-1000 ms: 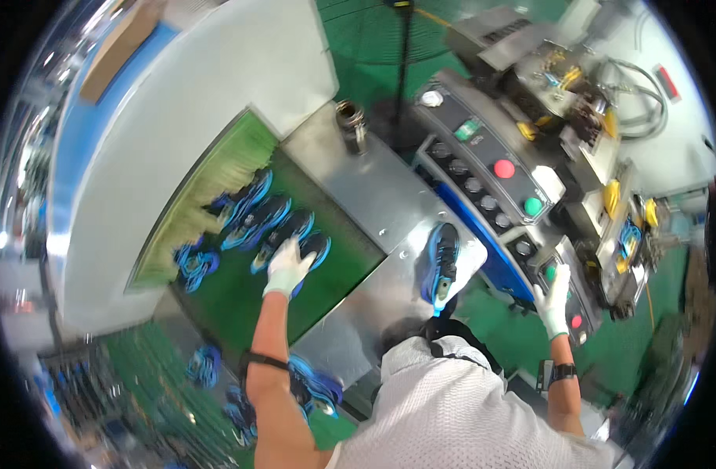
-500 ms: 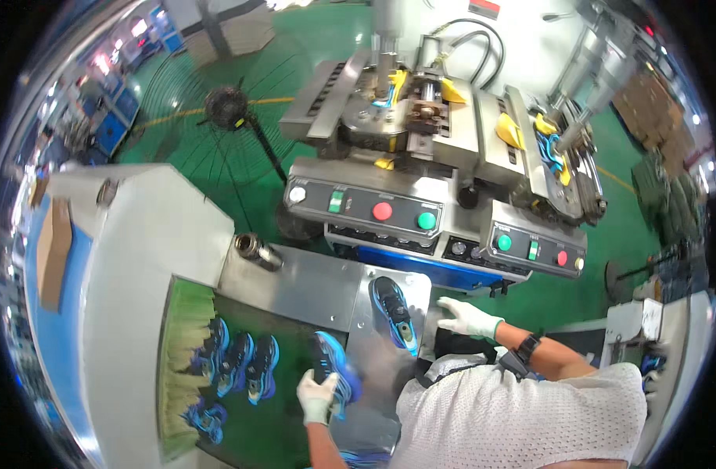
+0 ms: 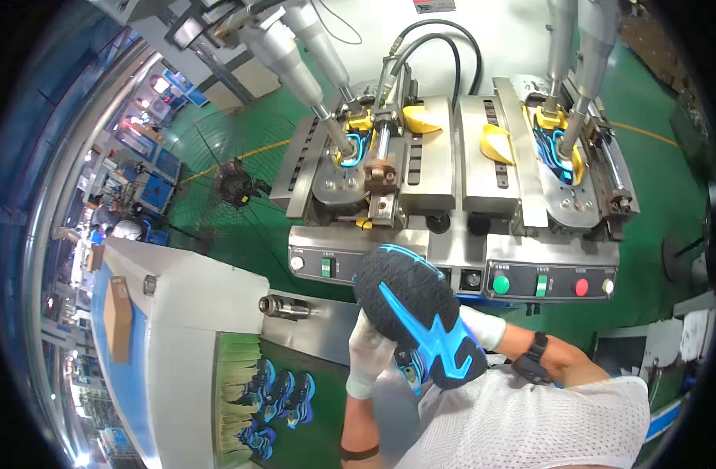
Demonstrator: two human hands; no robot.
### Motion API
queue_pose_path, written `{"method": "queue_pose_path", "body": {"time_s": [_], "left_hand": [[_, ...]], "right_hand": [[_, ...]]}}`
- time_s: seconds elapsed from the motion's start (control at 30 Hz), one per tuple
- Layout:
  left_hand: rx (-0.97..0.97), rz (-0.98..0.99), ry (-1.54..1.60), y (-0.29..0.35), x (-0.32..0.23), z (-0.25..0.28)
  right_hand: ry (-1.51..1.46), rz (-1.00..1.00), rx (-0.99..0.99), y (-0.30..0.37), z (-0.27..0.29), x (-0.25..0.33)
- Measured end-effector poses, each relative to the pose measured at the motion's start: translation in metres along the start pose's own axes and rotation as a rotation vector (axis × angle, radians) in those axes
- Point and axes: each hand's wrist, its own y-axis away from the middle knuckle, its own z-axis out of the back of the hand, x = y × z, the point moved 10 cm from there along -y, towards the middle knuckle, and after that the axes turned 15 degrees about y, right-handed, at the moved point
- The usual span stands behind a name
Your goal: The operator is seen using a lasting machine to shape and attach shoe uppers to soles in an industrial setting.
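Holding 1 black shoe (image 3: 416,316) sole-up, blue tread showing, in front of the chest, above the steel bench (image 3: 315,332) and just short of the press control panel (image 3: 545,280). Step in hand, judged: carrying shoe toward press machine (image 3: 459,168); next move calls for turning it and lining it up w/ a free station. Left hand (image 3: 369,348), white glove, closed around shoe's heel side. Right hand (image 3: 483,328) mostly hidden behind shoe; appears to support it, closure cannot be told. More blue shoes (image 3: 279,395) lie on conveyor at lower left.
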Motion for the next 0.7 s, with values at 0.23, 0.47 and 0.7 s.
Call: {"method": "queue_pose_path", "body": {"time_s": [0.23, 0.47, 0.7], "left_hand": [[-0.268, -0.123, -0.038, -0.069, 0.004, 0.001], [-0.276, -0.253, -0.144, -0.209, -0.023, 0.031], [-0.317, -0.161, -0.348, -0.347, 0.034, 0.101]], "right_hand": [[-0.297, 0.116, -0.265, 0.065, 0.106, 0.090], [-0.587, 0.202, -0.326, 0.063, 0.159, 0.018], [-0.496, 0.326, -0.584, 0.080, 0.166, 0.035]]}}
